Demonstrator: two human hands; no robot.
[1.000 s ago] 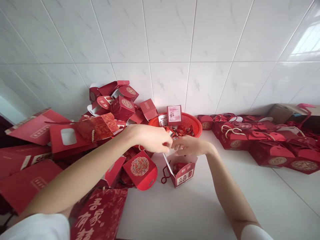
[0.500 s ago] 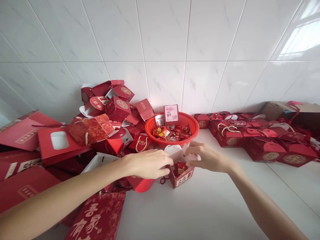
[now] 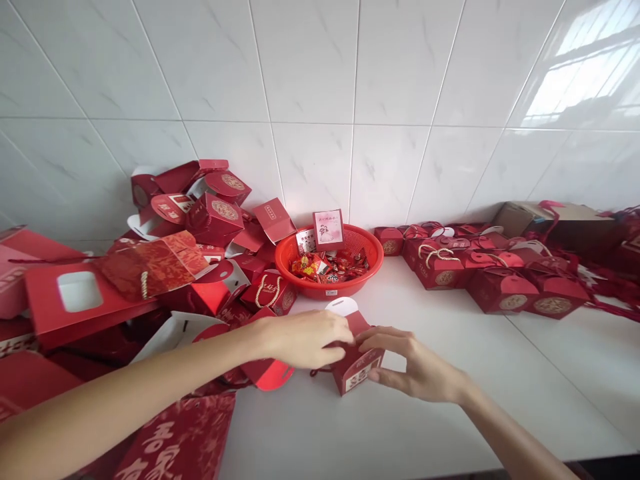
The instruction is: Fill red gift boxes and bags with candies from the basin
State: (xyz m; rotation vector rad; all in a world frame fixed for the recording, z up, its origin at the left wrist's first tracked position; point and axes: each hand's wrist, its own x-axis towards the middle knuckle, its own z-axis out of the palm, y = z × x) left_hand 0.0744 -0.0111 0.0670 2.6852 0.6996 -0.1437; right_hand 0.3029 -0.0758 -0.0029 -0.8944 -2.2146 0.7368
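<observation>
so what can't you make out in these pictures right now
All in the head view:
- inside of the small box: hidden by its flaps, left hand and right hand
- lower sweets in the basket: hidden by those on top
- small print on the pink card: too small
- rest of the large red bag: cut off by the bottom edge

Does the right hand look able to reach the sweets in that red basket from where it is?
Probably yes: the right hand seems near enough, and the basket is open-topped, with nothing covering most of the sweets.
</observation>
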